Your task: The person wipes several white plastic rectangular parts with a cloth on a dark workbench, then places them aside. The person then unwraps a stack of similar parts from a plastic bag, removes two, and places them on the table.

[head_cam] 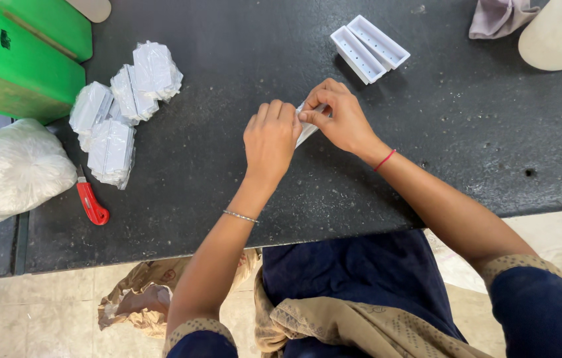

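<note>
Head view: both hands pinch one small white piece (307, 129) above the desk (228, 179).
Left hand (269, 139) and right hand (339, 119) clamped together on it; grip looks slight, so it could slip or tear.

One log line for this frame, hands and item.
left hand: pinching small clear plastic packet | right hand: pinching same packet | surface: black speckled table

Four clear-wrapped white packets (124, 106) lie clustered at the far left of the dark table. A larger clear bag (19, 169) of white contents sits at the left edge, nearer. Both hands pinch a small clear packet (307, 126) at centre. No labels, signs or screens show.
</note>
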The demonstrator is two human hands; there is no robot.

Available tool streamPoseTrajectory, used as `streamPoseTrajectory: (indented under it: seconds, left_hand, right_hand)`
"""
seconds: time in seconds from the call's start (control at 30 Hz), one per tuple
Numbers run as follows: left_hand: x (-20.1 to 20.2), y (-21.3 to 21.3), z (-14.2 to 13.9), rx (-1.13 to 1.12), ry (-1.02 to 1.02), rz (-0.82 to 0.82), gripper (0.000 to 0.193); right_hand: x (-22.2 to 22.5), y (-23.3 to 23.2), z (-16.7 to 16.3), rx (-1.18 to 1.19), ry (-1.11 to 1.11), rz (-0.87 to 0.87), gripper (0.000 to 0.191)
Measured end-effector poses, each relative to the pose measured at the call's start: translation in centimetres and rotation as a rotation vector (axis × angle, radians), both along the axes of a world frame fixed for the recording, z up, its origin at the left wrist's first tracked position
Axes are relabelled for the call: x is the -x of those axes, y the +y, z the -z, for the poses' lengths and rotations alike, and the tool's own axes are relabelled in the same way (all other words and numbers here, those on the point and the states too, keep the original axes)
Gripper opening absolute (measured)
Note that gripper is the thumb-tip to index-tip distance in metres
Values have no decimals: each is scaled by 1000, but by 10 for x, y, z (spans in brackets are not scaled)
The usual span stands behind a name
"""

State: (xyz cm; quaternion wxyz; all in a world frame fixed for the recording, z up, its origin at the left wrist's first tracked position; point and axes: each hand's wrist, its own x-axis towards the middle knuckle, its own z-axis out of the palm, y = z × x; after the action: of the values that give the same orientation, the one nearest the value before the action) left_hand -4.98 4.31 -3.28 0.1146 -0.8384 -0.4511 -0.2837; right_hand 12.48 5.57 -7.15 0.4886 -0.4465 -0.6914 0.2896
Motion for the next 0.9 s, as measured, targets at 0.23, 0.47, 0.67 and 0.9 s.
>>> streamPoseTrajectory:
  seconds: [0.23,0.47,0.67,0.9]
  left_hand:
    - [2,10,3,-40,-33,7,11]
    - [-3,4,10,30,-304,-39,9]
    - [-4,6,23,174,-562,-100,8]
    - [7,17,24,594,-939,23,11]
  right_hand:
    - [-1,-3,-5,-60,-33,-30,8]
    - [1,-1,-3,-3,-1,30,10]
    - [1,1,-2,16,12,19,9]
    - [1,1,-4,60,34,7,8]
